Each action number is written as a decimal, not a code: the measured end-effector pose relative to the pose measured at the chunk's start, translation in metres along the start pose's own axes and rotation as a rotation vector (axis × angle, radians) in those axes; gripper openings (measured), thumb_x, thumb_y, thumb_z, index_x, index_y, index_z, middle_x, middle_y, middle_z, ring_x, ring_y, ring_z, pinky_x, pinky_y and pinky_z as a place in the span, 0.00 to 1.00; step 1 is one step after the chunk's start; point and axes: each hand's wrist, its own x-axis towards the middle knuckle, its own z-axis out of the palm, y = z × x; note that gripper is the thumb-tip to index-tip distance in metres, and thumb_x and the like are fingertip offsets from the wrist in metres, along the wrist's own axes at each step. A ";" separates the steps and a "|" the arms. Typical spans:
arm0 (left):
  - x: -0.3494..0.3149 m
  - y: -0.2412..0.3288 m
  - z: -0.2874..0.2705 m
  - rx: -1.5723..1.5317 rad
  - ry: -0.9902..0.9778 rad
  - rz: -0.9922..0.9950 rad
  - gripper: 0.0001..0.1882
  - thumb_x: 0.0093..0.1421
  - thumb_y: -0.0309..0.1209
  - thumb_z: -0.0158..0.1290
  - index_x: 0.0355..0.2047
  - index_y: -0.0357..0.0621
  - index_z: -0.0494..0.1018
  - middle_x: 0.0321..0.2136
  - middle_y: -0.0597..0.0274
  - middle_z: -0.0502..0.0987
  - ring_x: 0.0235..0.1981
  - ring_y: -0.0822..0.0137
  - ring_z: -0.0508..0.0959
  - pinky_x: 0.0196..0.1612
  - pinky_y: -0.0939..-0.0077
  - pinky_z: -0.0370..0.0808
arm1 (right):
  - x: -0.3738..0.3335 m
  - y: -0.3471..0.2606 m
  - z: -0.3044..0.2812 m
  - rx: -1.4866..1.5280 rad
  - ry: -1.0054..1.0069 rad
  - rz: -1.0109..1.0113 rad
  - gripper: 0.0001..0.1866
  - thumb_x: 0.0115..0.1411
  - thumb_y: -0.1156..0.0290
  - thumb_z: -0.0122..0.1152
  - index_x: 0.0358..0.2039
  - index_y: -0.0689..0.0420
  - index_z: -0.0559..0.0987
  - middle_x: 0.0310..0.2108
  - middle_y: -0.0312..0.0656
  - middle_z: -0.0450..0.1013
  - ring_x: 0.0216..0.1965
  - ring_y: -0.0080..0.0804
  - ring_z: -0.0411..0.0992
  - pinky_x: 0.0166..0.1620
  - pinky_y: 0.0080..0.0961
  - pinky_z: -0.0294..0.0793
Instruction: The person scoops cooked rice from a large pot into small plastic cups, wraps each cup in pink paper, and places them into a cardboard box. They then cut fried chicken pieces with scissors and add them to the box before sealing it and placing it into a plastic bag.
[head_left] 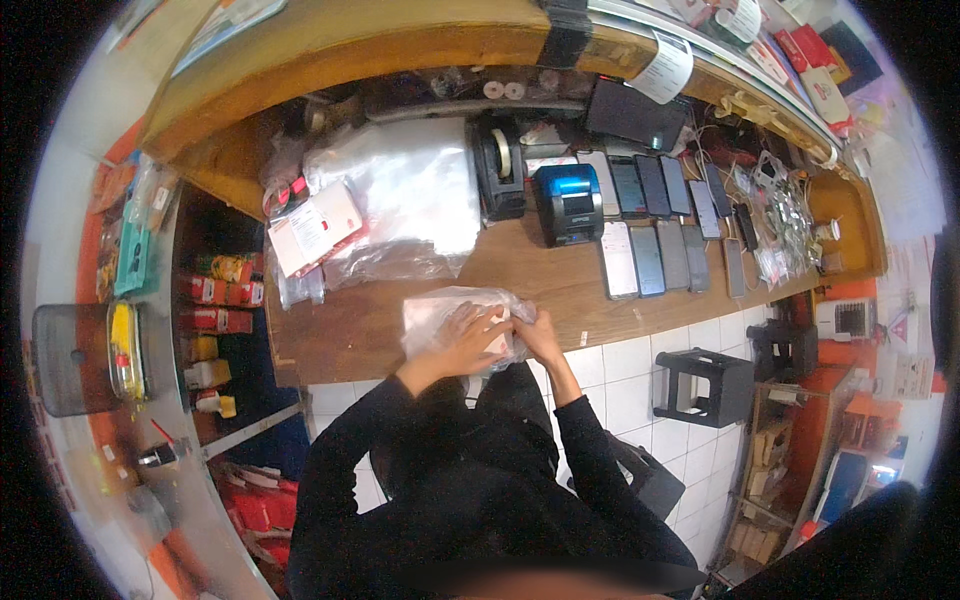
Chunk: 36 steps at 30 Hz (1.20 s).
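Note:
At the table's front edge lies a pale box [418,312] wrapped in a clear plastic bag [470,294]. My left hand [466,338] rests on top of it, fingers spread flat over the wrapping. At the box's right side, my right hand [539,336] has its fingers closed on the gathered edge of the plastic. Part of the box is hidden beneath my left hand. Farther left, another pink and white box [314,230] with a label sits on a stack of clear plastic bags [415,190].
A black tape dispenser [500,170] and a blue-topped label printer [569,205] stand at the back of the wooden table [520,262]. Several phones [648,260] lie in rows to the right, beside tangled cables [785,225]. Black stools [704,386] stand on the tiled floor.

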 end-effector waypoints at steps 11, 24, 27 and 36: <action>0.022 0.016 0.000 0.113 0.045 -0.199 0.38 0.49 0.47 0.59 0.60 0.56 0.61 0.55 0.41 0.61 0.60 0.40 0.55 0.64 0.40 0.43 | 0.020 -0.015 0.010 -0.492 0.371 -0.432 0.10 0.45 0.79 0.59 0.31 0.62 0.74 0.29 0.56 0.73 0.35 0.59 0.71 0.35 0.45 0.70; 0.038 0.010 0.013 -0.109 -0.006 -0.318 0.34 0.47 0.46 0.60 0.53 0.43 0.67 0.45 0.41 0.74 0.49 0.42 0.71 0.57 0.45 0.59 | 0.017 -0.011 0.003 -0.505 0.370 -0.562 0.18 0.43 0.86 0.51 0.37 0.60 0.73 0.35 0.52 0.72 0.39 0.56 0.71 0.38 0.42 0.71; 0.042 0.008 0.000 -0.294 -0.081 -0.339 0.32 0.48 0.44 0.59 0.51 0.39 0.68 0.41 0.42 0.76 0.45 0.46 0.75 0.51 0.57 0.69 | 0.030 -0.012 -0.005 -0.580 0.265 -0.496 0.19 0.45 0.85 0.51 0.41 0.60 0.74 0.36 0.56 0.73 0.41 0.57 0.71 0.40 0.44 0.71; 0.034 0.006 -0.043 0.029 -0.080 -0.483 0.41 0.50 0.56 0.56 0.61 0.51 0.61 0.59 0.43 0.64 0.61 0.49 0.62 0.56 0.46 0.62 | -0.008 -0.039 -0.002 -0.541 0.037 -0.237 0.19 0.52 0.75 0.60 0.45 0.65 0.73 0.31 0.59 0.75 0.33 0.56 0.75 0.37 0.43 0.75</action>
